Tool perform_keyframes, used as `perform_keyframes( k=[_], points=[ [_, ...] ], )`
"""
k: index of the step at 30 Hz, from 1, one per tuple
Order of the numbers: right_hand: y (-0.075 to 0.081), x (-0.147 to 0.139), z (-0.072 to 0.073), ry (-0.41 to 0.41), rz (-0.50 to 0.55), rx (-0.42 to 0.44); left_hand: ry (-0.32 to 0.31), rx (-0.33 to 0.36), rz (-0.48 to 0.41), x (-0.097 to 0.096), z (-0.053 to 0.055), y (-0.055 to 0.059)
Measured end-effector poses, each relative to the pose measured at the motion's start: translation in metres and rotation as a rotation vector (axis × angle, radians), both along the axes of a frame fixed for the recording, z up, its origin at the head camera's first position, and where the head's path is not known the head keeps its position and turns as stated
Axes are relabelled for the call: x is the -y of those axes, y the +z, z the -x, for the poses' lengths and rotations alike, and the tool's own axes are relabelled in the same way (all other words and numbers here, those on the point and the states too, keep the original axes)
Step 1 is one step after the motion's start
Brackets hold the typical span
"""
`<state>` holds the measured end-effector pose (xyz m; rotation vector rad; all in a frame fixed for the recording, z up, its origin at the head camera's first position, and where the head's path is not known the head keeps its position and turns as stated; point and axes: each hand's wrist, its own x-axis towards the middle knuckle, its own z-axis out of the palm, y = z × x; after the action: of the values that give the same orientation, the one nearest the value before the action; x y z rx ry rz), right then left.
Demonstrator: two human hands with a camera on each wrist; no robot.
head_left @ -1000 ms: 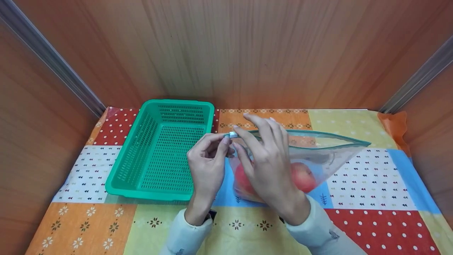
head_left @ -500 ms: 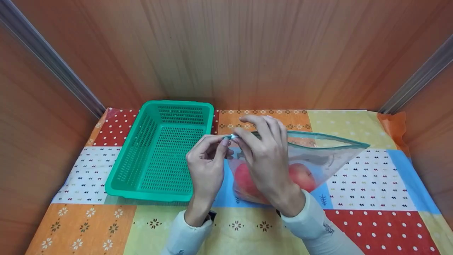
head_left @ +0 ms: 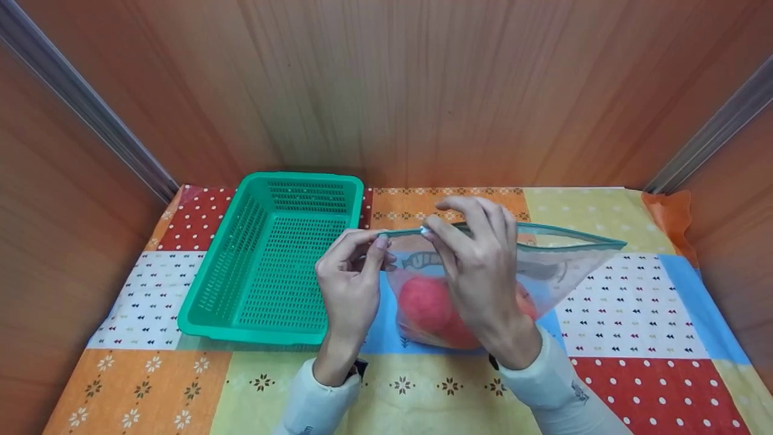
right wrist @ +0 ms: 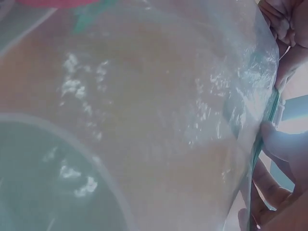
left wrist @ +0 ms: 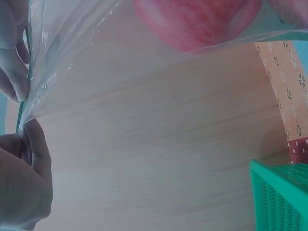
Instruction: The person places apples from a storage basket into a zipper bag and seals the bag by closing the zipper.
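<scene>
A clear zip bag [head_left: 561,275] with a green zip edge holds red apples [head_left: 426,302] in its lower part. My left hand [head_left: 350,284] pinches the bag's left top corner between thumb and forefinger. Further right along the same edge, my right hand [head_left: 483,266] pinches the small white slider [head_left: 425,230] with thumb and forefinger, its other fingers raised. Between the two hands the zip edge lies together; right of my right hand the mouth gapes. In the left wrist view, an apple [left wrist: 197,21] shows through the clear film.
A green plastic basket [head_left: 284,272] with slotted walls stands left of my left hand. Patterned patchwork cloth [head_left: 634,308] covers the table. Something orange with a wavy edge [head_left: 671,223] lies at the back right. Wooden panels [head_left: 398,96] enclose the back and sides.
My right hand first closed its thumb and forefinger on the slider by the left corner, then moved right with it. The zip edge behind it came together. My left hand stayed at the corner.
</scene>
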<state>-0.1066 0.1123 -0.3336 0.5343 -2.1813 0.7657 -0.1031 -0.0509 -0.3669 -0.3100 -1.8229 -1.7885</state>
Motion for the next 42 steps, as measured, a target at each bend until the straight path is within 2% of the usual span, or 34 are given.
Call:
perform_keyframes(
  k=[13, 32, 42],
  points=[
    [-0.003, -0.020, 0.000, -0.023, 0.088, -0.057, -0.001, -0.024, -0.020, 0.001, 0.001, -0.001],
    [-0.002, -0.059, -0.008, -0.095, 0.132, -0.020, 0.006, -0.025, -0.035, 0.003, 0.000, -0.001],
    [-0.007, -0.078, -0.012, -0.110, 0.168, -0.042, 0.010, -0.027, -0.034, 0.004, 0.000, -0.003]
  ],
)
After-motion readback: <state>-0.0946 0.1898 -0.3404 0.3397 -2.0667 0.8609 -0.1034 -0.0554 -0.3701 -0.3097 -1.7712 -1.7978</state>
